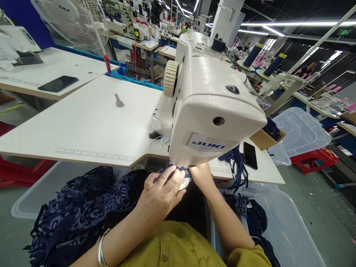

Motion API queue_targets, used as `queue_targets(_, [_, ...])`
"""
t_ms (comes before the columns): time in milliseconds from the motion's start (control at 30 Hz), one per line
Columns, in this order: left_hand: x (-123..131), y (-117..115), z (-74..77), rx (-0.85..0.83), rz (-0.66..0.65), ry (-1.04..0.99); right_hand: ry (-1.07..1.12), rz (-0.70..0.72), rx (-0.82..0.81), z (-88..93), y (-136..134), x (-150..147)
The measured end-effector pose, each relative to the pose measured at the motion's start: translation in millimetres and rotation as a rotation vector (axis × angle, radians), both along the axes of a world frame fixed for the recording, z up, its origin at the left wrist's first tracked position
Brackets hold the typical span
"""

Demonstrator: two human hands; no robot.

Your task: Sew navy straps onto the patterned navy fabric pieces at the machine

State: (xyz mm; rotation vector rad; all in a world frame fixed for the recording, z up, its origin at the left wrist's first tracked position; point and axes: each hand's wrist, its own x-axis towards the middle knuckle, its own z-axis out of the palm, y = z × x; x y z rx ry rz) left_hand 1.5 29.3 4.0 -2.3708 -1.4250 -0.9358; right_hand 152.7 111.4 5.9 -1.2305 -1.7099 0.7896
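Note:
A cream JUKI sewing machine (205, 100) stands on a white table (91, 122), its head hanging over the near edge. Under the head lies a small navy fabric piece (167, 173). My left hand (161, 194) rests on that piece with its fingers laid flat and pressed down. My right hand (201, 175) is just right of it under the machine head; its fingers are hidden by the machine. A heap of navy patterned fabric (83, 215) fills my lap to the left.
Clear plastic bins sit at my left (25, 207) and right (280, 226), the right one holding navy pieces. A black phone (250, 155) lies on the table's right end. A fan (75, 20), another table with a dark phone (58, 83), thread cones (251, 55) and a red stool (314, 159) surround me.

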Motion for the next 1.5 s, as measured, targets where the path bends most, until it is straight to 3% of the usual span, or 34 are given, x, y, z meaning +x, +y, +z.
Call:
queue_targets(500, [1.3, 0.5, -0.3, 0.02, -0.001, -0.052, -0.002, 0.003, 0.029, -2.4, 1.9, 0.7])
queue_targets(1000, [0.2, -0.4, 1.7, 0.052, 0.04, -0.021, 0.044, 0.104, 0.042, 1.2, 3.4, -1.6])
queue_targets(1500, [5.3, 0.2, 1.8, 0.037, -0.02, -0.025, 0.055, -0.019, -0.004, -3.7, -0.2, -0.6])
